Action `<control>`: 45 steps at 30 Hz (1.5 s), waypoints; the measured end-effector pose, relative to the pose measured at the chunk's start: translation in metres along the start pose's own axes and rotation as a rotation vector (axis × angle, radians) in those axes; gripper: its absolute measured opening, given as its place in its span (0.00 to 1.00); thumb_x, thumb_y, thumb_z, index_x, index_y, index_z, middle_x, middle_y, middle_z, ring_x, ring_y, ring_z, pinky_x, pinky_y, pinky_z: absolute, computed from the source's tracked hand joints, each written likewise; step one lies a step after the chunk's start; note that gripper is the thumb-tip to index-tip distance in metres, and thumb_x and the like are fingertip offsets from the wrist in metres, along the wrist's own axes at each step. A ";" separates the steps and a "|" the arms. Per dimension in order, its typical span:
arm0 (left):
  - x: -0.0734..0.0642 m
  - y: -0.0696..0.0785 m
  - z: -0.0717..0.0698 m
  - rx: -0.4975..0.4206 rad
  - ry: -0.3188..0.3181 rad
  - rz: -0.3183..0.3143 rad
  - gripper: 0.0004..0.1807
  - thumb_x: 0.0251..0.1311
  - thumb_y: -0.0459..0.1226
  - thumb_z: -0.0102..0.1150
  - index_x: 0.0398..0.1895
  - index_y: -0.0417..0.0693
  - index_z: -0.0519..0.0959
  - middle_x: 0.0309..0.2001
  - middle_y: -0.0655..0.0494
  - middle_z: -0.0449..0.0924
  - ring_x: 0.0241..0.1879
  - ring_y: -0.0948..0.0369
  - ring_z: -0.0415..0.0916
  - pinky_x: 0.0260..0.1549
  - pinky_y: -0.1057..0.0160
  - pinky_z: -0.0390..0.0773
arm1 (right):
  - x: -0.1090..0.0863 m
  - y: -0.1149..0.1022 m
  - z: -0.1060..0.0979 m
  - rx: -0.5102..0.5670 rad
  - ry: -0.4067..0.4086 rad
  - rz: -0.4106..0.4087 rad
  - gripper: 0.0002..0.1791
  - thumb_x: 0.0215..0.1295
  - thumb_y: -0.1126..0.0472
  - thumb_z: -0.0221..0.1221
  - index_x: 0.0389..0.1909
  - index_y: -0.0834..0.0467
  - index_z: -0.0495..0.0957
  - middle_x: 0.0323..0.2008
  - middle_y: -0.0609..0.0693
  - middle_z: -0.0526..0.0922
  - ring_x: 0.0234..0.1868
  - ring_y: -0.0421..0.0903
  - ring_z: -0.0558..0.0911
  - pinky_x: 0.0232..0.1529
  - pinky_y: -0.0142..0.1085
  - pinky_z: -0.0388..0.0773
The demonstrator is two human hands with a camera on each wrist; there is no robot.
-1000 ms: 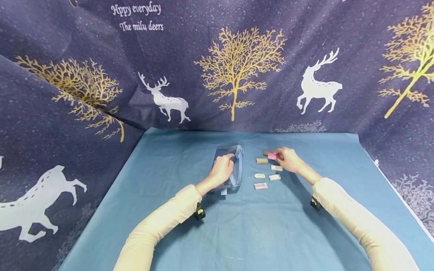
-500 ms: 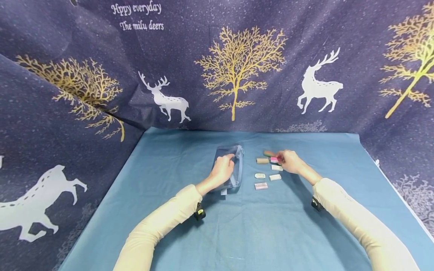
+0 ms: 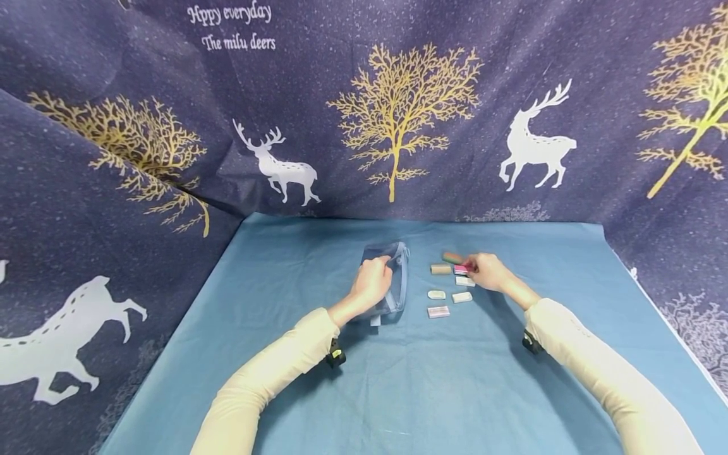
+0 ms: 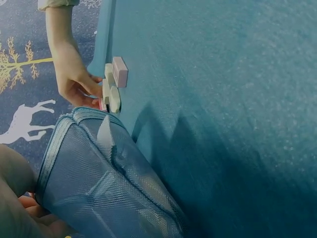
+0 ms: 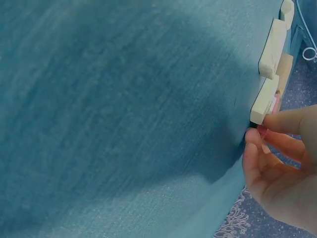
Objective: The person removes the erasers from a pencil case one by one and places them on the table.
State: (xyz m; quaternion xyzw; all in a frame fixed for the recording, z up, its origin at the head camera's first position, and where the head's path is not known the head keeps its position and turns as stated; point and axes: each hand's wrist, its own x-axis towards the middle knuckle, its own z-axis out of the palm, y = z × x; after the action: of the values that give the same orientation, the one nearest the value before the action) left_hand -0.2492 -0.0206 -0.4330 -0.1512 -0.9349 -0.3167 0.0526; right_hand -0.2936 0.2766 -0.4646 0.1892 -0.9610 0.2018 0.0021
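Note:
My left hand (image 3: 372, 281) grips the edge of a blue mesh zipper pouch (image 3: 400, 278), which lies on the cloth. In the left wrist view the mesh pouch (image 4: 94, 173) is see-through, with pale shapes dimly visible inside. My right hand (image 3: 489, 272) pinches a pink eraser (image 3: 461, 270) down at the cloth, its right end hidden by the fingers. Around it lie a brown eraser (image 3: 440, 269), an orange-and-green one (image 3: 452, 258) and a white one (image 3: 464, 281). Nearer me are two pale erasers, one rounded (image 3: 436, 295) and one rectangular (image 3: 462, 297), and a pinkish-grey block (image 3: 438, 312).
A blue cloth (image 3: 364, 392) covers the table. Behind it hangs a dark curtain (image 3: 443, 189) printed with deer and trees. A white tag (image 3: 375, 321) sticks out of the pouch's near end.
My right hand has brought the pink eraser slightly toward me and to the right, down beside the brown and white ones. The orange-and-green eraser shows more fully. My left hand stays put.

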 end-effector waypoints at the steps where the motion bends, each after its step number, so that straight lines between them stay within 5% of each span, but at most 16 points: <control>1: 0.000 0.000 -0.001 -0.005 -0.001 -0.002 0.20 0.63 0.32 0.42 0.57 0.40 0.72 0.09 0.57 0.66 0.03 0.66 0.58 0.03 0.71 0.58 | 0.000 0.000 0.000 0.003 -0.005 0.002 0.13 0.54 0.69 0.55 0.40 0.67 0.78 0.26 0.55 0.81 0.25 0.44 0.76 0.27 0.38 0.74; 15: -0.001 -0.002 0.001 -0.080 -0.024 0.012 0.21 0.63 0.32 0.39 0.58 0.38 0.70 0.07 0.59 0.62 0.02 0.66 0.54 0.02 0.71 0.56 | 0.002 0.000 -0.002 -0.008 0.051 -0.060 0.09 0.54 0.70 0.56 0.36 0.66 0.80 0.27 0.56 0.83 0.28 0.46 0.79 0.30 0.40 0.77; 22: -0.001 -0.003 0.001 -0.080 -0.029 0.005 0.21 0.64 0.32 0.39 0.58 0.39 0.70 0.07 0.59 0.62 0.02 0.66 0.53 0.02 0.71 0.55 | 0.001 -0.006 -0.005 -0.016 0.050 0.014 0.11 0.57 0.67 0.55 0.40 0.66 0.79 0.34 0.60 0.82 0.33 0.51 0.80 0.34 0.44 0.77; 30: -0.001 -0.001 0.001 -0.033 -0.015 -0.004 0.21 0.62 0.33 0.41 0.58 0.40 0.71 0.08 0.59 0.63 0.03 0.67 0.54 0.03 0.71 0.57 | 0.005 -0.015 -0.005 0.024 0.079 0.051 0.12 0.59 0.64 0.54 0.40 0.65 0.78 0.32 0.58 0.83 0.23 0.43 0.75 0.24 0.35 0.71; 39: -0.001 -0.001 0.001 -0.013 -0.027 -0.012 0.20 0.62 0.32 0.41 0.57 0.41 0.72 0.05 0.60 0.60 0.03 0.67 0.50 0.02 0.72 0.52 | 0.009 -0.020 -0.003 0.020 0.136 0.006 0.11 0.59 0.65 0.53 0.38 0.64 0.80 0.28 0.56 0.84 0.24 0.43 0.78 0.25 0.36 0.74; 45: -0.001 0.000 0.000 -0.033 -0.038 -0.028 0.20 0.63 0.32 0.41 0.58 0.40 0.71 0.05 0.60 0.59 0.02 0.66 0.49 0.02 0.71 0.52 | 0.011 -0.033 -0.004 0.046 0.101 -0.020 0.12 0.61 0.65 0.51 0.41 0.64 0.79 0.31 0.57 0.84 0.23 0.42 0.78 0.22 0.34 0.72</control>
State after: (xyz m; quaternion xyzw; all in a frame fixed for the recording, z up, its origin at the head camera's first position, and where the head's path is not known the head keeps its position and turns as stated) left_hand -0.2484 -0.0210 -0.4326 -0.1449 -0.9324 -0.3300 0.0280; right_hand -0.2923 0.2463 -0.4475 0.1884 -0.9528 0.2332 0.0482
